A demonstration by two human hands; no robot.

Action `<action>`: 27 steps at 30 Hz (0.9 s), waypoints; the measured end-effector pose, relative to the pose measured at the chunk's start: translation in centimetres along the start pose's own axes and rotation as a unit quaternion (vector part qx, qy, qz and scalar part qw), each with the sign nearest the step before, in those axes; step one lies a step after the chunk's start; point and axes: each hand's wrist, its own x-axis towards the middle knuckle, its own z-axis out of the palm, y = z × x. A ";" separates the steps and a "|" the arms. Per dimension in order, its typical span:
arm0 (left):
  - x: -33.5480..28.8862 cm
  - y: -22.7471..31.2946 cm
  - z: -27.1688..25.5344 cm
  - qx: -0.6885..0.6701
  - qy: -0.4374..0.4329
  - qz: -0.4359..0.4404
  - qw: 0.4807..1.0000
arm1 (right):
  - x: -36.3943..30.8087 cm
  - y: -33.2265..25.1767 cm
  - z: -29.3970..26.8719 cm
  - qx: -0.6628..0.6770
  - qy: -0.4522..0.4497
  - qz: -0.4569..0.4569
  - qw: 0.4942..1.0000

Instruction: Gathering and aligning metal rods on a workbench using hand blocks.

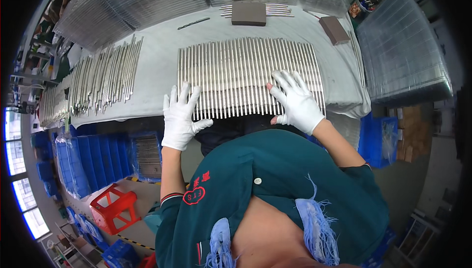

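A row of thin, shiny metal rods (246, 66) lies side by side on the white-covered table, their near ends at the table's front edge. My left hand (180, 115), in a white glove, rests at the row's left end with its fingers spread. On the right part of the row lies my right hand (295, 98), also gloved, fingers spread over the rods. Bare fingertips show on the thumb and one finger of that glove. Neither hand has its fingers wrapped round a rod.
More loose metal rods (105, 76) lie at the table's left. Behind the row are a brown block (249, 13) on several rods, another brown block (334, 30) and a dark drill bit (193, 23). Clear plastic trays (403, 47) stand right. Blue crates (93, 160) and a red stool (115, 210) are lower left.
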 end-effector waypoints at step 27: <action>0.3 0.1 0.2 0.002 0.012 0.000 1.000 | 3.8 -3.2 0.9 0.000 -0.013 -0.053 0.998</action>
